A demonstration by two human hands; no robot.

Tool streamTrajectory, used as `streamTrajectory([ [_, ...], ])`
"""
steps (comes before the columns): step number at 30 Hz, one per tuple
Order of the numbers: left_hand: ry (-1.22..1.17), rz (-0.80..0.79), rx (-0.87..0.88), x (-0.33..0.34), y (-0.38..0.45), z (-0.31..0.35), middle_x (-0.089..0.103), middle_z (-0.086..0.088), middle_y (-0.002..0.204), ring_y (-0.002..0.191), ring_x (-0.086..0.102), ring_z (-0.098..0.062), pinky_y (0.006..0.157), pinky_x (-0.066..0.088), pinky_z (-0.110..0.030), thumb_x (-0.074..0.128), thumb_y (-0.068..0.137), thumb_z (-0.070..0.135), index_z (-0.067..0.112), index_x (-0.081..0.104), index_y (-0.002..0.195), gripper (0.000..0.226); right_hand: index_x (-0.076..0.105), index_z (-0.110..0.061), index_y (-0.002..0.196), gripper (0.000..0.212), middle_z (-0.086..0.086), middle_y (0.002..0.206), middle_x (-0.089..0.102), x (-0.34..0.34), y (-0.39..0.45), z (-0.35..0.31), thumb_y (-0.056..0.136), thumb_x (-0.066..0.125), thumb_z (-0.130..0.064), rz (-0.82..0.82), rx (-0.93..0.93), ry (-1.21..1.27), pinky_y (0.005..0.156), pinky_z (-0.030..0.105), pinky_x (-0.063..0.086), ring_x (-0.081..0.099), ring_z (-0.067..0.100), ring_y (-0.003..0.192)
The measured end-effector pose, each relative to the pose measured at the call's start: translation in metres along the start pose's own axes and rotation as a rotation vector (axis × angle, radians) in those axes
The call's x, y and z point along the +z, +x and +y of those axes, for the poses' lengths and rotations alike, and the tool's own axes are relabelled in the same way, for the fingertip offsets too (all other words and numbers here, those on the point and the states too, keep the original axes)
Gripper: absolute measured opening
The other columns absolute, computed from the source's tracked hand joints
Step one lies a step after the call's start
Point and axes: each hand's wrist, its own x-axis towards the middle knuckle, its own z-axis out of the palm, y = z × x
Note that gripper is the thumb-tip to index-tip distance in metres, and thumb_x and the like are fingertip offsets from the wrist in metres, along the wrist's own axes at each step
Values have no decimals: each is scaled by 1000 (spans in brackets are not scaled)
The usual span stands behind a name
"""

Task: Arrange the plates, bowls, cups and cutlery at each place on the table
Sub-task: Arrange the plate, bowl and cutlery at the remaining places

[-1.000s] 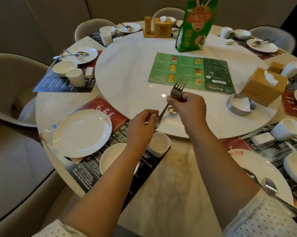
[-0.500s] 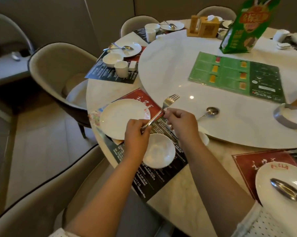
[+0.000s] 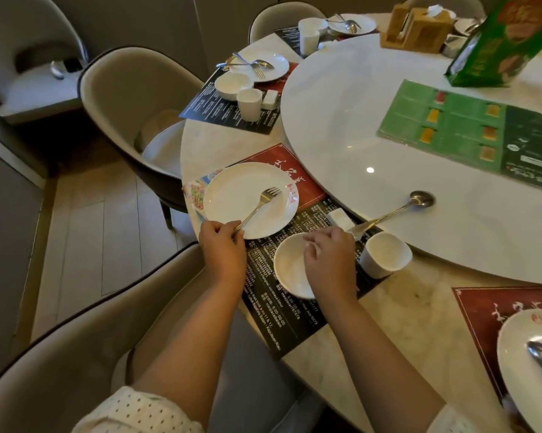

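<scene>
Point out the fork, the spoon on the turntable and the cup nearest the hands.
fork (image 3: 261, 204): head view, on the neck just below the tines, over the plate.
spoon (image 3: 422, 200): head view, on the bowl of the spoon.
cup (image 3: 385, 254): head view, on its white inside, near the middle.

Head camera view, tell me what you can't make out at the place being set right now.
- Bowl: its right part is covered by the right hand.
- Fork: the handle end is hidden inside the left hand.
- Placemat: its small print is too fine to read.
- Plate at the lower right: cut off by the frame edge, along with the utensil on it.
</scene>
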Motion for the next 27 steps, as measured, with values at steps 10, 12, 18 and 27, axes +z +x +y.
streamTrajectory([
  [10,91,-11,-47,-4,-6,-2,48,-5,116,109,42,-18,97,42,-35,59,93,22,13,64,124,33,69,-16,109,20,-3,115,58,-16,2,1,92,58,-14,-63,-35,7,85,21,34,44,10,113],
  [12,185,8,-46,-5,-8,4,48,-5,120,114,42,-22,102,37,-41,59,93,24,20,60,129,36,70,-15,108,20,-1,113,62,-27,9,0,92,57,-14,-33,-55,8,84,19,33,47,12,112],
  [18,-28,-81,218,27,-12,68,60,1,104,104,49,-22,86,40,-34,61,89,18,23,71,103,18,73,-13,99,20,1,100,67,-65,42,14,90,55,-8,141,-28,35,71,11,25,52,16,100],
  [27,-27,-522,486,124,-13,152,66,2,95,90,60,-16,76,48,-28,64,89,20,21,73,97,13,72,-17,104,22,1,115,67,-104,74,103,92,54,-10,178,168,5,89,28,45,55,20,114],
])
